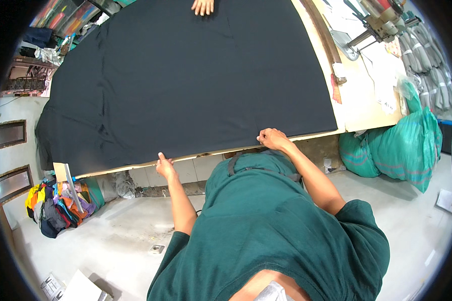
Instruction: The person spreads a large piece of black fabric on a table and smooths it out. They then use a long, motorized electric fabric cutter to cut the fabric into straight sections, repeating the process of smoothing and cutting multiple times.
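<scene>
Cloth laid on a desk, seen from above. A broad black cloth (pixel 196 80) covers most of the desk (pixel 366 100), extending ahead of both grips and well out to the left of the left grip; its near edge runs between them. The left grip (pixel 164 164) is at this edge, thumb raised against it and the other fingers curled; whether cloth is pinched there cannot be told. The right grip (pixel 271 137), nearer the cloth's right corner, rests on the same edge with fingers folded and tips bunched; whether they enclose a layer of cloth is likewise hidden. Slight creases mark the cloth ahead and to the left of the left grip. Directly ahead of the grips, at the far side, another person's hand (pixel 203 6) lies on the cloth with its fingers spread. Beyond the right grip, to the right, a dark bar (pixel 322 32) lies along the desk past the cloth's side, with a red scrap (pixel 336 90) at its near end and a metal machine (pixel 382 25) farther off. Green sacks (pixel 407 150) stand right of the right grip; a heap of coloured fabric (pixel 60 205) lies left of and lower than the left grip.
</scene>
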A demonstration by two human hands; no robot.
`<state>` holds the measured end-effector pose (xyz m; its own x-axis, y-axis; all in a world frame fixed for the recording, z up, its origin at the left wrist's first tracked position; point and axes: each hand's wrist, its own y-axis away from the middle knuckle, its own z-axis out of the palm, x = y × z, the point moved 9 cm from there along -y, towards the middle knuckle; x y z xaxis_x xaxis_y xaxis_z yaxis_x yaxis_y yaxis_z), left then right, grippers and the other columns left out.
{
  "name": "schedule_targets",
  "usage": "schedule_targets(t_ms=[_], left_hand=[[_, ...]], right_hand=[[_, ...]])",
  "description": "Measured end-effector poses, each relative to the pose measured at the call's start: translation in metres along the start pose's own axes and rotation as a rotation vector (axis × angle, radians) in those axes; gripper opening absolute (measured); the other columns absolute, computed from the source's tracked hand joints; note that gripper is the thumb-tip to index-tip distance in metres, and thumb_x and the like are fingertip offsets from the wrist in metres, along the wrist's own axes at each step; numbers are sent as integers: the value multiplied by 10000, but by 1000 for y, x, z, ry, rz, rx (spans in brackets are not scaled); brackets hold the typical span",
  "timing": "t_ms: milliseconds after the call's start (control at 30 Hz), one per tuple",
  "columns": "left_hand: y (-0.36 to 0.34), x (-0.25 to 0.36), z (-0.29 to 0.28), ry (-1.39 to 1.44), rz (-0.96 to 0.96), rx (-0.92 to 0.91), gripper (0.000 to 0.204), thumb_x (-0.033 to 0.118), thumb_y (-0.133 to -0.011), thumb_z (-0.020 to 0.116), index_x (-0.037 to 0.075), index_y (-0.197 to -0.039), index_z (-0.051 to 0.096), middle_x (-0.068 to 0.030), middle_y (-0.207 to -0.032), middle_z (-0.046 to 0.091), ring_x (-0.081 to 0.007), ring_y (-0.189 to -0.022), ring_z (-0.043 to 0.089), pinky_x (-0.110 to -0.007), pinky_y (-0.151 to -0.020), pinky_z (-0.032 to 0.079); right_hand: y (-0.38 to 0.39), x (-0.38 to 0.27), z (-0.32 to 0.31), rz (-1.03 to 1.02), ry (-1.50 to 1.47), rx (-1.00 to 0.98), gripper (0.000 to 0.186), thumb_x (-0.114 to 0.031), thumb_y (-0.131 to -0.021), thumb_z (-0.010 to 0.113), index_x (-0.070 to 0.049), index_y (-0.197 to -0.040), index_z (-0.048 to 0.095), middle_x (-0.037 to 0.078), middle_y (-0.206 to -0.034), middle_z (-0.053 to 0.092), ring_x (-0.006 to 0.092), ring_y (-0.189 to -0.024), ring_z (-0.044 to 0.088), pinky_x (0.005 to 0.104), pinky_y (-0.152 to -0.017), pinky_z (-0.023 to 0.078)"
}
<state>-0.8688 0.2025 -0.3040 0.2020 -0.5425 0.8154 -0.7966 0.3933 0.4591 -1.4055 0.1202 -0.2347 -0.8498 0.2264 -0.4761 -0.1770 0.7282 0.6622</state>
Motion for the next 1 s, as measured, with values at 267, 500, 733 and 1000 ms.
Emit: schedule_targets(t_ms=[267,500,733,1000], left_hand=[[231,71,110,-26,93,-537,402,258,-1018,737,39,-1332,613,-76,-1149,684,-157,-976,618,-318,-855,497],[426,156,159,-546,460,-1163,219,233,-1014,699,85,-1144,795,-78,-1196,736,-242,-1136,643,-380,-1016,488],[474,187,188,-832,917,-1205,216,222,-996,719,90,-1139,812,-81,-1183,757,-266,-1126,648,-424,-1056,473],[535,154,248,-873,636,-1616,390,424,-954,760,81,-1137,788,-106,-1030,738,-253,-992,704,-418,-893,560]], right_hand=[[106,37,-100,-214,-400,-225,478,-464,-1104,515,-70,-973,753,60,-881,696,196,-869,638,376,-811,508],[164,64,-145,-270,-419,-240,501,-434,-1112,546,-23,-830,598,40,-730,507,148,-716,453,355,-676,401],[198,86,-173,-192,-531,-228,493,-403,-1096,602,-33,-783,514,28,-676,389,124,-665,388,352,-613,329],[195,96,-164,-48,-812,-297,482,-401,-1094,620,-93,-746,493,-80,-700,378,93,-659,357,327,-589,297]])
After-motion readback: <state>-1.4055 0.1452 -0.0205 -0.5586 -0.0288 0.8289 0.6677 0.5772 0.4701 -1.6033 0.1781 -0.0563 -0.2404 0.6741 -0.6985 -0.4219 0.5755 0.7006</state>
